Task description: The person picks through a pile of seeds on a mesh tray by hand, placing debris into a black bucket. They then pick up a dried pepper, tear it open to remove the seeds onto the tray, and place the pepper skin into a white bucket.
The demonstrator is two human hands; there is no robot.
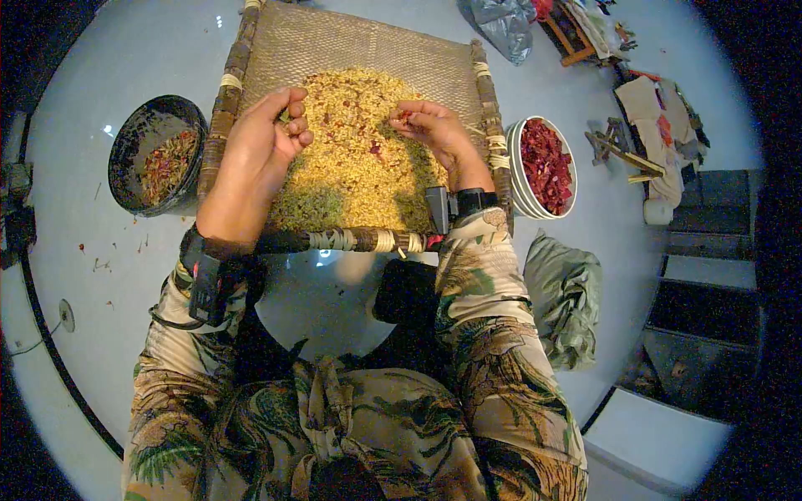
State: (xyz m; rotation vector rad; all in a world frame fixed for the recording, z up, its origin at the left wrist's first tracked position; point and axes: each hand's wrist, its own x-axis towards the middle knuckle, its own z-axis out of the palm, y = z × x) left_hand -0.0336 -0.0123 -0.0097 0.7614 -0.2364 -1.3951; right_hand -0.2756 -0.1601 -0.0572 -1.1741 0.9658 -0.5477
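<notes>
A wood-framed mesh rack (359, 37) holds a layer of small yellow pieces (347, 179) mixed with red and dark bits. Above the left part of the layer is my left hand (271, 129), its fingers curled closed; what they hold, if anything, is hidden. My right hand (434, 129) pinches small red bits (404, 118) over the right part. Left of the rack stands a black bucket (125, 159) with mixed dried scraps inside. On the right, white stacked bowls (518, 179) contain dark red pieces (545, 167).
A green-grey sack (564, 292) lies below the bowls at the right. At the top sits a plastic bag (501, 29). Cloths and wood pieces (660, 125) are at the far right. Small scraps dot the floor near the bucket.
</notes>
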